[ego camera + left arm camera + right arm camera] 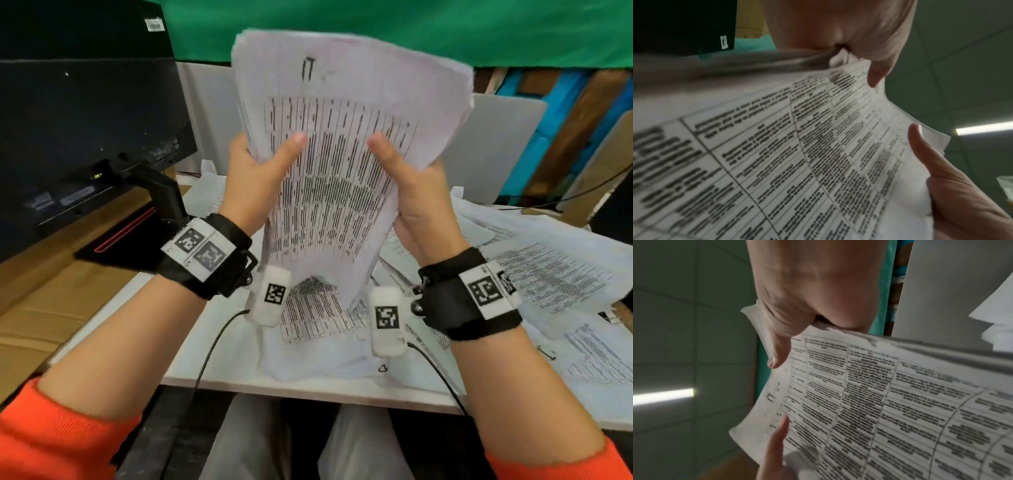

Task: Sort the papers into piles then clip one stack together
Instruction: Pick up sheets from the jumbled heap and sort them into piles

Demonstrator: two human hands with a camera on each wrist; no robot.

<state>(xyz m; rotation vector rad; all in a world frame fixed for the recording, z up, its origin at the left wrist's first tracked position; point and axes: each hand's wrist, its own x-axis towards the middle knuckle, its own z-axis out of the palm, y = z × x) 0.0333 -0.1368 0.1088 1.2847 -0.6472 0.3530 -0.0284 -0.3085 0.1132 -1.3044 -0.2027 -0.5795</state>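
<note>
A thick stack of printed table sheets [342, 137] is held upright above the white table [308, 389], its lower edge just over the sheets lying there. My left hand [267, 157] grips the stack's left edge, thumb on the front. My right hand [404, 168] grips the right edge the same way. The fingers behind the stack are hidden. In the left wrist view the stack [797, 154] fills the frame under my left hand [869, 48]. The right wrist view shows my right hand [807, 296] pinching the stack [890, 402]. A small metal clip [546, 353] lies on the papers at right.
Loose printed sheets lie on the table under the stack [315, 329], with more spread out to the right [548, 267]. A dark monitor [85, 120] on a black stand [137, 233] stands at the left. Flat cardboard [51, 308] lies left of the table.
</note>
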